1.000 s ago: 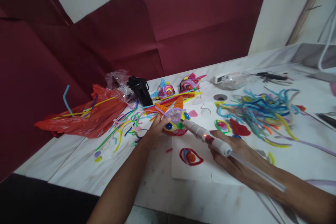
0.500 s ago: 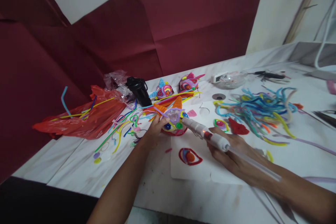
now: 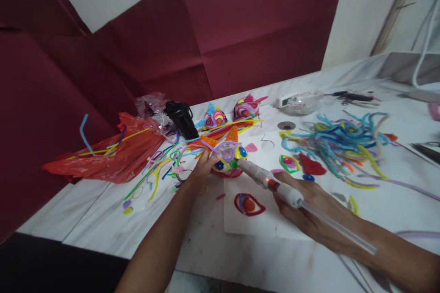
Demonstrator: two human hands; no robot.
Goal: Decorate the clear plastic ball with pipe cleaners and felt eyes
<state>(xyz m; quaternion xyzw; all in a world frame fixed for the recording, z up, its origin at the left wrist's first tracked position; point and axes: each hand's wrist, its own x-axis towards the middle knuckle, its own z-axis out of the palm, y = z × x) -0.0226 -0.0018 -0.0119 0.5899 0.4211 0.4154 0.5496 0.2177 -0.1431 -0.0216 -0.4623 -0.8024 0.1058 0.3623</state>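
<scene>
My left hand (image 3: pixel 205 165) grips the left side of a colourful pipe-cleaner animal face (image 3: pixel 227 152) with orange ears, blue-and-yellow eyes and a green nose. In my right hand (image 3: pixel 299 194) is a white hot glue gun (image 3: pixel 257 175) with its small light glowing and a clear glue stick (image 3: pixel 338 226) out of its back. The nozzle points at the face near the green nose; whether it touches I cannot tell. Below them, a red-rimmed eye piece (image 3: pixel 249 204) lies on a white sheet (image 3: pixel 237 226). A green-rimmed eye piece (image 3: pixel 289 164) and a red fuzzy piece (image 3: pixel 312 165) sit beyond my right hand.
Two finished-looking faces (image 3: pixel 213 116) stand at the back beside a black bottle (image 3: pixel 182 119). A red plastic bag (image 3: pixel 113 155) and scattered pipe cleaners (image 3: pixel 156 174) lie on the left. A tangled pile of pipe cleaners (image 3: pixel 338 142) covers the right, with pliers (image 3: pixel 357 97) behind.
The glue gun's nozzle has shifted slightly left and down, from beside the right eye toward the green nose. A blue oval piece now shows beside my right hand. My left hand holds steady.
</scene>
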